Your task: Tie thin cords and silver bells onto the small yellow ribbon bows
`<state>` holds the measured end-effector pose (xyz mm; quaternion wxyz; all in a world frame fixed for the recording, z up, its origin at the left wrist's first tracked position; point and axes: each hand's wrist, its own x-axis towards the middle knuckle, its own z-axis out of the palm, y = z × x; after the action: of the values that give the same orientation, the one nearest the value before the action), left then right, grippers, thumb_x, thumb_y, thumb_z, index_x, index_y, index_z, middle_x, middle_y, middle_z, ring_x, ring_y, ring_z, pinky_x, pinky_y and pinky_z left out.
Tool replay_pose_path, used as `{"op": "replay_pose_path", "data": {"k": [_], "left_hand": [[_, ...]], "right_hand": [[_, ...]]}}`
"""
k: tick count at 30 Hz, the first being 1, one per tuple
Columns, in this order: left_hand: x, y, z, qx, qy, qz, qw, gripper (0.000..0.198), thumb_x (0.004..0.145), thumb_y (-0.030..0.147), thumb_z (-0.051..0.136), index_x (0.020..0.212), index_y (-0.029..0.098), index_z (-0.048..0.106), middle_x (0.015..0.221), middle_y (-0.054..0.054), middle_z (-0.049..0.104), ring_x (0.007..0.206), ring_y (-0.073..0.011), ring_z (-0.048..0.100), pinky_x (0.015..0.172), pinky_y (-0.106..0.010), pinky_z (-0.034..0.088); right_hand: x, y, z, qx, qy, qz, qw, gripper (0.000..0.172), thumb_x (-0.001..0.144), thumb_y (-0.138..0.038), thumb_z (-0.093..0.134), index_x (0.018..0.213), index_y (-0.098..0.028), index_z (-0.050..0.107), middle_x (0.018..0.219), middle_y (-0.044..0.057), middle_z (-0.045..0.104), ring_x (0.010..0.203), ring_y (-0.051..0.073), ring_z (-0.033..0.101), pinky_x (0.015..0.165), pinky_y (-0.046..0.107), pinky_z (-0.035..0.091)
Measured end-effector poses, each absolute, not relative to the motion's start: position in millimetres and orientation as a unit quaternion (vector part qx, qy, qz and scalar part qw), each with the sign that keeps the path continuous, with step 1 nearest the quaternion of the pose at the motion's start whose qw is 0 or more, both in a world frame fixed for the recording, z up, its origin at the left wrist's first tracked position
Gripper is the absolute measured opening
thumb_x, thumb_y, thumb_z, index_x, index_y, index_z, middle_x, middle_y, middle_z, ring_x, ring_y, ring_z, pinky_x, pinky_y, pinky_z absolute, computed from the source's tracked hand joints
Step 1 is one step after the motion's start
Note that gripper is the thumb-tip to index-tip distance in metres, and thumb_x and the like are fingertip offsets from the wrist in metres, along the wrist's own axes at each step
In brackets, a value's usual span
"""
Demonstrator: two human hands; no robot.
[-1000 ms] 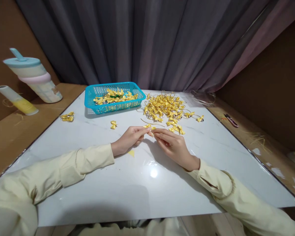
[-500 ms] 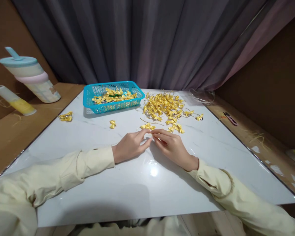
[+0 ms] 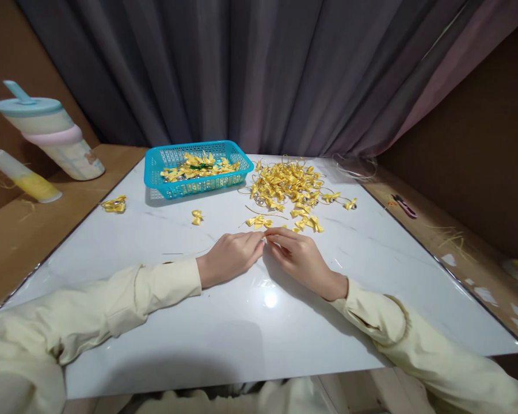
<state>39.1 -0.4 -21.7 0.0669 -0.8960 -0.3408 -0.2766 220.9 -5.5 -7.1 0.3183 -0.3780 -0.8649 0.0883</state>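
Observation:
My left hand (image 3: pixel 233 257) and my right hand (image 3: pixel 304 259) meet at the fingertips over the white marbled table (image 3: pixel 172 339). Both are closed in a pinch, and what lies between the fingertips is too small and hidden to name. Just beyond them lie a yellow ribbon bow (image 3: pixel 259 221) and a thin cord (image 3: pixel 267 213). Behind these spreads a pile of yellow bows (image 3: pixel 289 181) with silvery bells and cord loops. One single bow (image 3: pixel 197 217) rests beyond my left hand, and a small bunch of bows (image 3: pixel 114 204) sits farther left.
A blue plastic basket (image 3: pixel 155 187) with yellow bows stands at the back. On the left ledge are a tumbler with a straw (image 3: pixel 60 138) and a white-and-yellow roll (image 3: pixel 23 176). Small pink-handled snips (image 3: pixel 404 207) lie on the right ledge. A grey curtain (image 3: pixel 224 69) hangs behind.
My left fingers have folded closer together, with the thumb drawn in against the index finger. My right hand stays almost where it was.

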Motion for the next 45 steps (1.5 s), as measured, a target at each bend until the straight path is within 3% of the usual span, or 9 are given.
{"op": "replay_pose_path", "data": {"k": [9, 18, 26, 35, 41, 45], "left_hand": [[39.3, 0.5, -20.7, -0.905, -0.327, -0.256, 0.094, 0.020, 0.091, 0.019, 0.037, 0.090, 0.011, 0.055, 0.073, -0.006, 0.067, 0.066, -0.0185, 0.067, 0.055, -0.027, 0.050], [38.8, 0.5, -20.1, -0.906, -0.336, -0.242, 0.083, 0.017, 0.091, 0.019, 0.039, 0.091, 0.011, 0.054, 0.074, -0.004, 0.066, 0.066, -0.0178, 0.066, 0.055, -0.027, 0.049], [39.2, -1.6, -15.5, -0.906, -0.314, -0.222, 0.178, 0.019, 0.092, 0.018, 0.036, 0.092, 0.010, 0.054, 0.070, -0.004, 0.064, 0.062, -0.0161, 0.064, 0.050, -0.025, 0.044], [37.4, -2.6, -14.0, -0.904, -0.250, -0.197, 0.286, 0.013, 0.087, 0.009, 0.043, 0.093, 0.007, 0.055, 0.058, -0.001, 0.056, 0.051, -0.0157, 0.056, 0.040, -0.027, 0.035], [37.1, -1.9, -14.1, -0.911, -0.241, -0.188, 0.276, 0.014, 0.088, 0.009, 0.040, 0.089, 0.007, 0.054, 0.059, -0.002, 0.056, 0.051, -0.0165, 0.056, 0.040, -0.026, 0.036], [37.5, -0.1, -17.6, -0.920, -0.283, -0.183, 0.201, 0.017, 0.090, 0.013, 0.037, 0.085, 0.011, 0.053, 0.061, -0.003, 0.058, 0.054, -0.0171, 0.059, 0.043, -0.025, 0.039]], "right_hand": [[220.0, -6.8, -6.2, -0.390, -0.865, 0.086, 0.304, 0.022, 0.083, -0.010, 0.043, 0.086, -0.014, 0.065, 0.101, 0.007, 0.067, 0.086, 0.019, 0.065, 0.074, 0.029, 0.052], [218.3, -8.8, -4.0, -0.412, -0.856, 0.104, 0.294, 0.022, 0.083, -0.011, 0.044, 0.085, -0.016, 0.066, 0.101, 0.007, 0.067, 0.084, 0.017, 0.065, 0.070, 0.026, 0.050], [217.0, -7.5, -2.6, -0.424, -0.846, 0.145, 0.288, 0.020, 0.081, -0.009, 0.047, 0.084, -0.014, 0.066, 0.101, 0.008, 0.067, 0.088, 0.018, 0.064, 0.073, 0.026, 0.049], [216.0, -7.1, -2.6, -0.431, -0.838, 0.159, 0.293, 0.019, 0.079, -0.007, 0.048, 0.077, -0.015, 0.064, 0.093, 0.006, 0.067, 0.081, 0.016, 0.063, 0.066, 0.025, 0.047], [215.2, -7.4, -2.7, -0.435, -0.833, 0.172, 0.295, 0.018, 0.079, -0.008, 0.048, 0.078, -0.015, 0.064, 0.093, 0.006, 0.067, 0.080, 0.016, 0.062, 0.065, 0.025, 0.047], [215.0, -7.3, -1.7, -0.430, -0.833, 0.171, 0.303, 0.017, 0.080, -0.009, 0.048, 0.080, -0.015, 0.064, 0.092, 0.006, 0.067, 0.077, 0.015, 0.062, 0.064, 0.025, 0.046]]}}
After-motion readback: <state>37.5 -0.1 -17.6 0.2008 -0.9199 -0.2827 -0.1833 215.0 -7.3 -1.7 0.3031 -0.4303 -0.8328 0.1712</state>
